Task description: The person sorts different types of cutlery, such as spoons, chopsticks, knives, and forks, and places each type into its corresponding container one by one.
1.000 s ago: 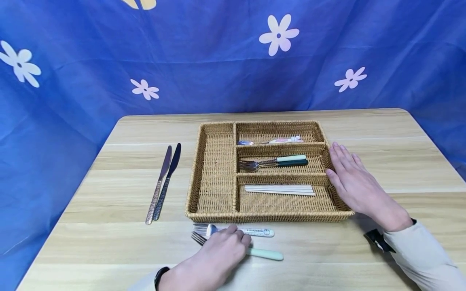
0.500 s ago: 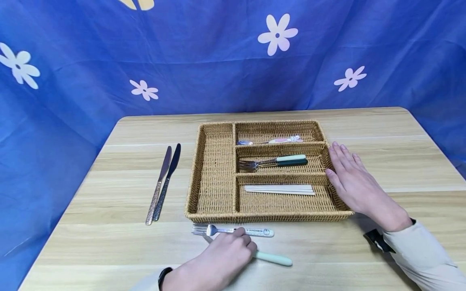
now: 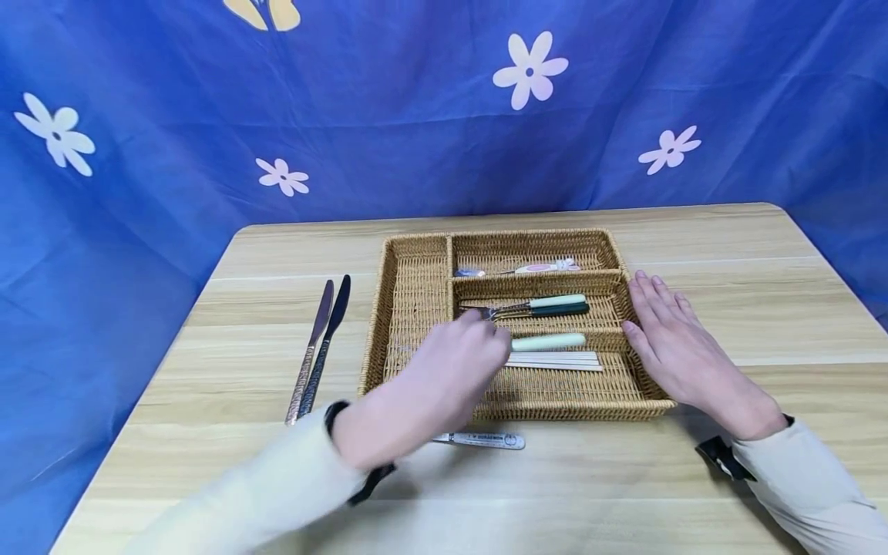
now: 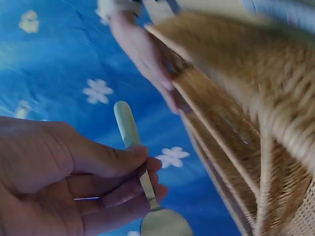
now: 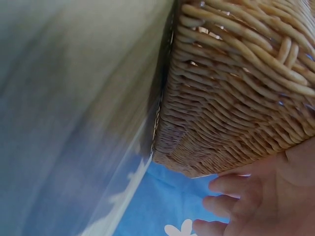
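Observation:
A fork with a pale green handle [image 3: 551, 342] is pinched between the thumb and fingers of my left hand [image 3: 444, 370], above the front right part of the wicker tray [image 3: 576, 413]. In the left wrist view the fork's metal neck [image 4: 146, 184] runs past the fingertips, its tines out of frame. My right hand [image 3: 683, 351] rests with straight fingers against the tray's right side. Two forks [image 3: 558, 309] lie in the middle compartment, white chopsticks [image 3: 562, 361] in the front one. A rabbit-handled spoon [image 3: 544, 267] lies in the back one.
Two table knives [image 3: 326, 339] lie on the table left of the tray. In front of the tray is a white-handled fork [image 3: 489, 440], its head hidden by my left arm. Wicker dividers stand between the compartments. A blue flowered cloth [image 3: 416, 139] hangs behind the table.
My left hand has lifted the pale green fork off the table and carried it forward over the tray. The right hand stays at the tray's side.

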### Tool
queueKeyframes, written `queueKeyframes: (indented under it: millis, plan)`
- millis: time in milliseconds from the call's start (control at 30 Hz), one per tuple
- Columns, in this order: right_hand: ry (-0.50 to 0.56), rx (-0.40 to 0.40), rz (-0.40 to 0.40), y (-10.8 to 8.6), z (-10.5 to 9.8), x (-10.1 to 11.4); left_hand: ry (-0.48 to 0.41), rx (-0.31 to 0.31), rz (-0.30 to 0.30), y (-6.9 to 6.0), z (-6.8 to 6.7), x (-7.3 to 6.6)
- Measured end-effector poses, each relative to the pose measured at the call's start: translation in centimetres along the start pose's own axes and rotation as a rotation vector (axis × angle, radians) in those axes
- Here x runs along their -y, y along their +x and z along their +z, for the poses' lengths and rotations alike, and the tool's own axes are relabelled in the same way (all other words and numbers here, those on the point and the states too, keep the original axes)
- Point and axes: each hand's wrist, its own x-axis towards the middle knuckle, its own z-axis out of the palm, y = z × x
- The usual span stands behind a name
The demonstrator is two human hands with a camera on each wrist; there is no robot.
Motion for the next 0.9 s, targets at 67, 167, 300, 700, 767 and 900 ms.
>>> queueKeyframes:
  millis: [67, 167, 300, 700, 767, 900]
  plan:
    - [0.001, 0.008, 0.012, 0.0, 0.0, 0.0, -0.03, 0.021, -0.022, 2.1, 0.4, 0.6]
    - [0.003, 0.015, 0.03, 0.0, 0.0, 0.1, -0.045, 0.062, -0.053, 5.1, 1.1, 1.2]
    - [0.016, 0.004, 0.018, 0.0, 0.0, 0.0, -0.042, 0.12, -0.086, 8.3, 2.0, 1.4]
    - [0.033, 0.004, 0.035, 0.3, 0.0, 0.1, -0.041, 0.186, -0.104, 13.5, 6.3, 1.5]
    - [0.032, 0.001, 0.034, 0.2, -0.1, 0.1, 0.001, 0.193, -0.104, 14.0, 7.0, 1.4]
    - [0.035, -0.012, 0.021, 0.2, 0.0, 0.0, 0.062, 0.214, -0.079, 14.4, 8.1, 0.9]
